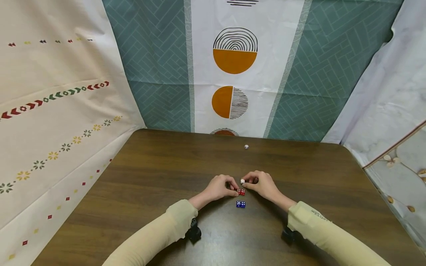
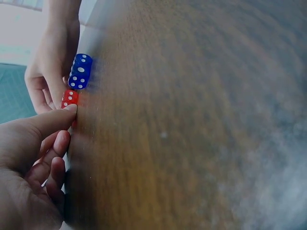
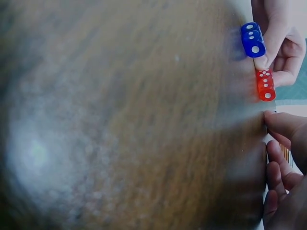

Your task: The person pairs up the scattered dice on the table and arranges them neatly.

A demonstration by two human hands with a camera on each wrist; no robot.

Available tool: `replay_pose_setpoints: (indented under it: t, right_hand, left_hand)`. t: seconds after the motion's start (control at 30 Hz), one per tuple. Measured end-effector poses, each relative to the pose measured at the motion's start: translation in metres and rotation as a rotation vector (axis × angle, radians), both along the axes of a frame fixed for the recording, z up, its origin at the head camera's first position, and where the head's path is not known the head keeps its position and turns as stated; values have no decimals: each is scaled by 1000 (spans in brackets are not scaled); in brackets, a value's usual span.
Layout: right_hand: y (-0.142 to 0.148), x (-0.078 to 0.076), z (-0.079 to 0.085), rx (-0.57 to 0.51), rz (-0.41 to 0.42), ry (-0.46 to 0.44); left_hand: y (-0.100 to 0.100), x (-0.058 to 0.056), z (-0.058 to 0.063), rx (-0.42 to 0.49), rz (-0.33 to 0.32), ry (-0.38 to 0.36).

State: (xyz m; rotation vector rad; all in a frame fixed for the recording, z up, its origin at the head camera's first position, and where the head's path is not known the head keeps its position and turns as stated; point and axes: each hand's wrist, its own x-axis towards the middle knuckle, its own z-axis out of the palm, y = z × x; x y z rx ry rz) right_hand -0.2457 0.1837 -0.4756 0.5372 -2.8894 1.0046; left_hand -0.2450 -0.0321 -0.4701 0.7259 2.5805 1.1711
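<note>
Two red dice (image 1: 243, 192) sit side by side on the table, and the thumb and index finger of my left hand (image 1: 219, 187) pinch the left one. Just behind them, a white die (image 1: 242, 181) is between the thumb and index finger of my right hand (image 1: 264, 186); in the right wrist view, the right hand (image 3: 290, 139) hides it. Two blue dice (image 1: 241, 204) stand in a pair nearer to me, touching neither hand. The left wrist view shows the left thumb against a red die (image 2: 70, 97), with the blue dice (image 2: 80, 72) beyond.
Another white die (image 1: 246, 146) lies alone near the far edge of the brown wooden table (image 1: 159, 159). Patterned cloths, such as the teal and white cloth (image 1: 159, 66), hang behind the table and at both sides.
</note>
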Motion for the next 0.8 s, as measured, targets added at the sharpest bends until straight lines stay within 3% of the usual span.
replay_pose_setpoints:
  t: [0.8]
  right_hand:
    - [1,-1,-2,-7,-6,0]
  left_hand:
    - [0,1,2,5,-3,-3]
